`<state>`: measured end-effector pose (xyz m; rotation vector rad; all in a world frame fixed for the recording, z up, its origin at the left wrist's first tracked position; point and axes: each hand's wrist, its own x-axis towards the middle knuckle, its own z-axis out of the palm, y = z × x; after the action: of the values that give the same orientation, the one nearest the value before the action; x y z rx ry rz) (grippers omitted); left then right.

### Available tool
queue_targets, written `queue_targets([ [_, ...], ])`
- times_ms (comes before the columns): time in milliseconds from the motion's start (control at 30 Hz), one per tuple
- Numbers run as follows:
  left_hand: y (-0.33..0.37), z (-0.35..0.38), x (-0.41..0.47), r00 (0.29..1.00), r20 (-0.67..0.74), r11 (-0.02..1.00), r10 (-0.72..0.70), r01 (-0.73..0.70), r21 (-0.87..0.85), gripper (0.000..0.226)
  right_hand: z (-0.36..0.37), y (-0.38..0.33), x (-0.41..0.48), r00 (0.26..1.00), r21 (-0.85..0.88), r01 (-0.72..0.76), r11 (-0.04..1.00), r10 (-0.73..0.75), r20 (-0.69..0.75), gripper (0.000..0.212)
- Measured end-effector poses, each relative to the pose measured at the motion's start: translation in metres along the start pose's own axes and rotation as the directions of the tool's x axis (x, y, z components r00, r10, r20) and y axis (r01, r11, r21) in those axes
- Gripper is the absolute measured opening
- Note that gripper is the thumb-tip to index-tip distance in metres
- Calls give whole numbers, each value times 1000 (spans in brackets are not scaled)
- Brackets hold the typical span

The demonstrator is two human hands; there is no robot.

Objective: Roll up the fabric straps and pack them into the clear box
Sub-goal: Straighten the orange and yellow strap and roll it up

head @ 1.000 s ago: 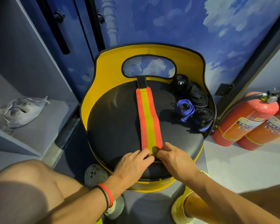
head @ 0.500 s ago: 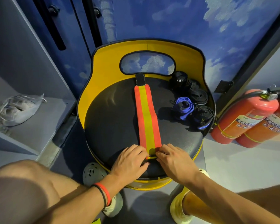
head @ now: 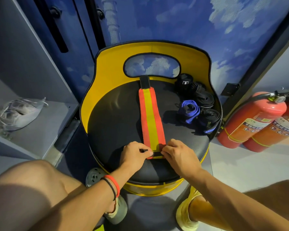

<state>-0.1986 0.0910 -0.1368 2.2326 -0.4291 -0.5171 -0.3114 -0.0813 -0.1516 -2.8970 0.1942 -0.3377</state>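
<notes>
While a person's bare knees frame it, a stool (head: 107, 124) with a yellow back and a round black seat fills the middle. Right of the stool stand two red extinguishers (head: 250, 120). A red-and-yellow strap (head: 151, 117) lies flat along the seat's middle, its black tab toward the stool's back. At the seat's right rear sit black rolls (head: 205, 97) and a blue roll (head: 188, 110). At the seat's front, the left hand (head: 133, 154) and right hand (head: 178, 154) each close their grip on the strap's near end, pinching its corners.

Orange-yellow strap (head: 151, 117) flat, near end folded; rolled straps (head: 198, 104) beside.
</notes>
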Motion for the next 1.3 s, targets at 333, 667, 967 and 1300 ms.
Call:
queue_targets([
  [333,18,-13,-3,999,8,924,-38,33,381,45,-3,11,2,978,-121,207,971,-201,63,38],
  [667,5,-3,-11,967,38,941,252,-254,222,10,-4,12,8,985,-88,161,983,-154,81,48],
  [967,-4,-6,-8,991,-47,990,129,-126,62,30,-5,14,11,983,79,127,989,-136,125,21],
  [1300,6,-5,0,997,-48,994,59,-55,93,24,-1,13,6,990,109,51,993,-64,124,40],
])
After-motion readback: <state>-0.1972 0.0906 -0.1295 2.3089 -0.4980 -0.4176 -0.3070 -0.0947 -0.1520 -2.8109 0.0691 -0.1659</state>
